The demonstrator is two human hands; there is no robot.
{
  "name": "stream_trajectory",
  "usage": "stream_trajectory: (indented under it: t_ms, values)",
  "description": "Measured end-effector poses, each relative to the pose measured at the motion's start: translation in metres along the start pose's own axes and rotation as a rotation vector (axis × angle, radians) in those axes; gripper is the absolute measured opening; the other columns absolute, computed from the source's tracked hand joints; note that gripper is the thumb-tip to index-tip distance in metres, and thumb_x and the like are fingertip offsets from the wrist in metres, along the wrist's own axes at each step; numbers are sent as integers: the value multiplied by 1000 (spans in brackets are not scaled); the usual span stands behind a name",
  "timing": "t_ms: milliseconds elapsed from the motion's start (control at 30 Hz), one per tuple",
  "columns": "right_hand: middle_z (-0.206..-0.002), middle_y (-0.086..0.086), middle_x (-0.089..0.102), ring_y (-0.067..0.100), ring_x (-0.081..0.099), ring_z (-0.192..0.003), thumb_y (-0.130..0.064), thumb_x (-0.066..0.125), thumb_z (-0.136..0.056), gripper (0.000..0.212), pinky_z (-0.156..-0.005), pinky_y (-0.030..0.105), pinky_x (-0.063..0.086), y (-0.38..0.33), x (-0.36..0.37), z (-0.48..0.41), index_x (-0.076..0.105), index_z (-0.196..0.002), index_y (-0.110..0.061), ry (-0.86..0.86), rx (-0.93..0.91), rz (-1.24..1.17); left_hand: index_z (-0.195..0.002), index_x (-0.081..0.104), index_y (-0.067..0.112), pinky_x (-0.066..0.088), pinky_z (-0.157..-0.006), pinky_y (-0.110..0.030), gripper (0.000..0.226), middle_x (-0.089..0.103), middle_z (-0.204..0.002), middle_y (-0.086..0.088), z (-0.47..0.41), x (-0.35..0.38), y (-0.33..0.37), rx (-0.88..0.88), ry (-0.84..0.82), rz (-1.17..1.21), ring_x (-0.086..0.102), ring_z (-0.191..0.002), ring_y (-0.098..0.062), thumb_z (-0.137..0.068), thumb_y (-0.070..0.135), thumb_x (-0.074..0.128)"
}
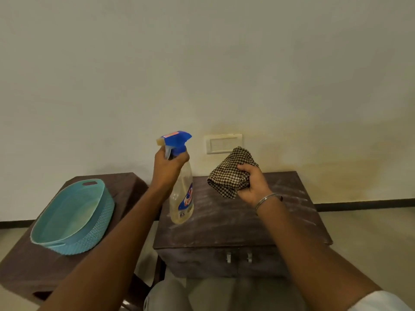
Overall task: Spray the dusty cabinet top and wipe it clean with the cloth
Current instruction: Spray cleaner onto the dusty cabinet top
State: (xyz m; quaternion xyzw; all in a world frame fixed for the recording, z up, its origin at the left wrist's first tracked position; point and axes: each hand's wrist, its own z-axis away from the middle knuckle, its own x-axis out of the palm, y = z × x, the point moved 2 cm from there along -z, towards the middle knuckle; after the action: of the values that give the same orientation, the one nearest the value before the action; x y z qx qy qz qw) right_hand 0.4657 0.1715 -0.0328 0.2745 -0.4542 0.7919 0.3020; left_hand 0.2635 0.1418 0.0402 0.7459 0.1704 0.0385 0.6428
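Gripping items, both hands raised over the dusty cabinet top (258, 221) — left hand (168, 169) closed round the neck of a clear spray bottle (182, 198) with blue trigger head, yellowish liquid low inside; right hand (253, 185) clenched on a folded brown-and-cream checked cloth (229, 173). Left counter (125, 182) — teal textured plastic basket (74, 216). Beyond: cream wall, switch plate (223, 143).

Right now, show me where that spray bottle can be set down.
The dusty cabinet top is bare throughout; both hands hover above it, left hand holding the spray bottle, right hand the checked cloth. The teal basket crowds the left cabinet, leaving its near edge.
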Motion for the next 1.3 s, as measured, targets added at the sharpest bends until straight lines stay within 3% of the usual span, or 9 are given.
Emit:
stream_trajectory:
  t_ms: [300,433,567,733,867,967,1067,1200,1300]
  values:
    - [-108,21,64,39,62,-99,-2,49,-89,22,-92,54,49,-20,-23,-1,58,-108,-1,-1,-34,-36,-112,61,22,52,-94,-37,14,73,-102,-2,7,34,-22,-84,-249,-16,68,-101,-22,-98,24,58]
    - [-107,22,64,39,62,-98,-3,49,-88,22,-93,54,48,-16,-29,-2,59,-107,0,5,-28,-56,-105,57,14,45,-95,-44,28,63,-96,-5,15,36,-25,-136,-319,63,58,-97,-26,-83,28,46]
    - [-106,21,64,40,61,-99,-3,46,-87,23,-96,55,47,-14,-30,-2,59,-105,0,-13,-31,-86,-138,46,8,40,-109,-47,51,58,-116,-4,16,37,-31,-176,-340,-16,55,-111,-22,-92,29,46]
    - [-113,22,63,41,60,-105,-3,44,-86,28,-99,56,45,-13,-32,-4,58,-110,1,-38,-47,-111,-135,41,20,45,-90,-30,41,57,-116,8,15,39,-30,2,-443,-296,57,-104,-10,-99,33,56]
    - [-116,23,62,43,59,-109,-2,46,-85,31,-99,57,45,-8,-35,-5,58,-114,1,-36,-56,-107,-110,59,21,54,-77,-25,50,68,-97,6,11,32,-34,34,-215,-224,65,-85,-12,-71,43,81]
    - [-115,23,63,43,59,-109,-3,47,-85,30,-99,57,45,-4,-36,-4,59,-112,1,-33,-41,-90,-85,61,21,51,-67,-30,29,57,-70,1,9,27,-36,17,-38,-97,55,-63,-12,-73,34,85]
    - [-118,23,62,44,57,-114,-3,48,-84,31,-101,57,43,0,-35,-3,59,-113,0,-36,-27,-74,-80,57,19,48,-64,-27,26,51,-68,1,6,24,-39,16,-11,-62,48,-58,-7,-80,26,82]
    - [-115,23,63,44,58,-110,-3,47,-85,31,-99,58,45,2,-33,-1,58,-114,0,-37,-17,-50,-102,59,21,48,-73,-29,15,53,-80,2,4,27,-38,47,-106,-119,52,-68,-10,-92,25,70]
    - [-119,23,61,44,58,-112,-2,48,-85,33,-98,57,46,4,-31,1,58,-116,-1,-36,-19,-24,-123,62,23,56,-75,-24,27,65,-97,4,3,30,-34,69,-242,-135,64,-83,-17,-96,20,64]
